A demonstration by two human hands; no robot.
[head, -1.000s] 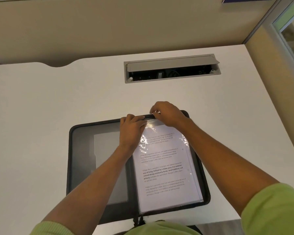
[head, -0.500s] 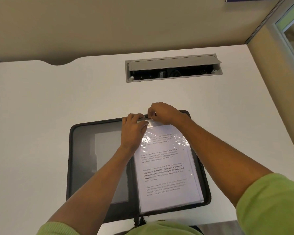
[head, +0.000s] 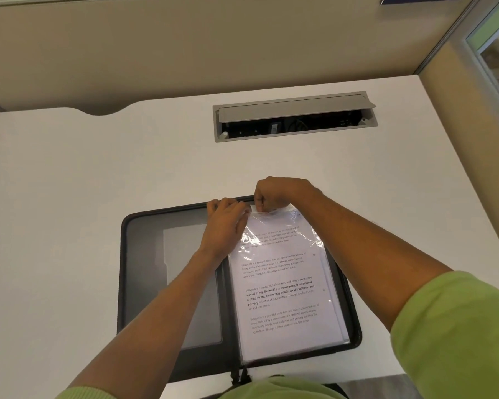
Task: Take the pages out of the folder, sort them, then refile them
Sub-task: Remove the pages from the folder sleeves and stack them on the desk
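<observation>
White worktop (head: 69,197) carries the open folder (head: 144,283) close to the person. Both grips meet at its far edge. The right hand (head: 280,194) pinches narrowly what looks like the top edge of the printed page (head: 283,292), and the left hand (head: 228,223) just beside it curls its fingers on the top-left corner of the plastic sleeve (head: 306,234). The page's long axis runs from the hands back toward the body, so it likely slides out away from the body, toward the cable box (head: 294,110).

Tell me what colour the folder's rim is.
Black; the folder shows clearly in the head view.
</observation>
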